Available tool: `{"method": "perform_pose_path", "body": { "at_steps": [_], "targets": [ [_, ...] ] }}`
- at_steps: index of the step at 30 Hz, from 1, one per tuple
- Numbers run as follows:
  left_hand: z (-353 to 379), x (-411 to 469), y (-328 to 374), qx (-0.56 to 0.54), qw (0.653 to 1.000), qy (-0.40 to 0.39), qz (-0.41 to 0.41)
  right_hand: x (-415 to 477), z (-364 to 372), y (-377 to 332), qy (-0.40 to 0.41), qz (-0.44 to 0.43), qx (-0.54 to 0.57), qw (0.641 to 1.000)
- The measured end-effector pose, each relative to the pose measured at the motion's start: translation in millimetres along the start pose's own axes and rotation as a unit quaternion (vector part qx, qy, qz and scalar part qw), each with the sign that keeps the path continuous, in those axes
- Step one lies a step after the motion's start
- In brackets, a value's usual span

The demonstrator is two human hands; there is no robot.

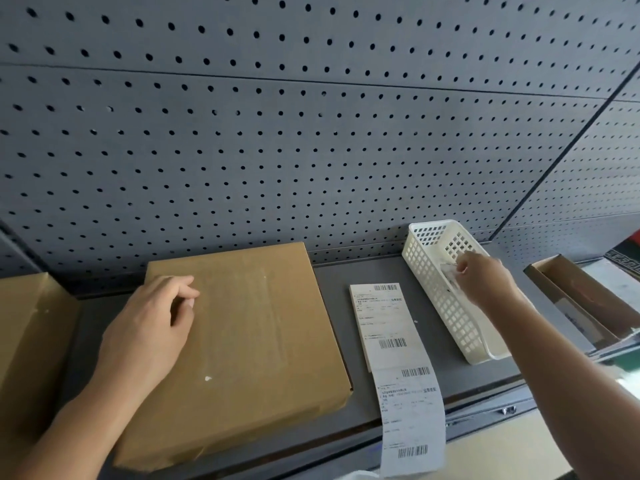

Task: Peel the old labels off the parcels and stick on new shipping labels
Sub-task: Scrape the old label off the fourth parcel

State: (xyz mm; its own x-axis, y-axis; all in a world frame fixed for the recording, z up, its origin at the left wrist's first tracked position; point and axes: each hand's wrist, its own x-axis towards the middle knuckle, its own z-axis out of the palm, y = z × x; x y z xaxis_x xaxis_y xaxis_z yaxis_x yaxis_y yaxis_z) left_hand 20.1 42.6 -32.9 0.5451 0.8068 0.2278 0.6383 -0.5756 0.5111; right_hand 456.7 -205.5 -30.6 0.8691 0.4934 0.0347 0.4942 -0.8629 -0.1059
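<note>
Pinching a crumpled white scrap (pixel 448 271), the right hand (pixel 485 278) hangs over the white basket (pixel 429 289). Pretty sure that's the peeled-off old label getting binned. The left hand (pixel 149 327) rests on the brown parcel (pixel 259 323), fingers loosely curled, gripping nothing. The parcel top looks bare apart from faint marks, and the strip of new labels (pixel 391 327) lies just beside it, between parcel and basket. Tip for this bit: let go low inside the basket, because sticky scraps cling to fingers, and wipe it off against the mesh wall if needed. A left hand pressing down would steady the parcel for the fresh label.
</note>
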Motion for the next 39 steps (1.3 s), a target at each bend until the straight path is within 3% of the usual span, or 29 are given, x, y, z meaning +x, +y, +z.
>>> {"method": "perform_pose_path", "body": {
  "at_steps": [6,9,12,15,17,24,39],
  "targets": [
    [-0.8,0.4,1.1,0.001,1.000,0.007,0.011,-16.2,-34.8,-28.2,0.071,-0.034,0.015,0.997],
    [-1.3,0.8,2.4,0.005,1.000,0.010,0.023,-54.0,-49.2,-79.7,0.076,-0.124,0.160,0.976],
    [-2.1,0.5,2.7,0.006,1.000,0.016,0.018,-116.6,-47.5,-146.1,-0.017,-0.277,0.277,0.920],
    [-1.9,-0.7,2.0,0.000,1.000,0.021,0.015,-173.9,-32.6,-199.4,-0.128,-0.436,0.283,0.845],
    [-2.2,-1.4,1.8,-0.006,1.000,0.022,0.010,-194.5,-20.9,-221.7,-0.178,-0.480,0.262,0.818],
    [-3.5,-3.8,0.6,-0.004,0.999,0.029,0.019,-207.2,0.4,-241.5,-0.149,-0.501,0.214,0.825],
    [-1.1,-2.9,-2.3,0.004,0.999,0.038,0.029,-215.5,2.0,-242.5,-0.129,-0.477,0.228,0.839]
  ]
}}
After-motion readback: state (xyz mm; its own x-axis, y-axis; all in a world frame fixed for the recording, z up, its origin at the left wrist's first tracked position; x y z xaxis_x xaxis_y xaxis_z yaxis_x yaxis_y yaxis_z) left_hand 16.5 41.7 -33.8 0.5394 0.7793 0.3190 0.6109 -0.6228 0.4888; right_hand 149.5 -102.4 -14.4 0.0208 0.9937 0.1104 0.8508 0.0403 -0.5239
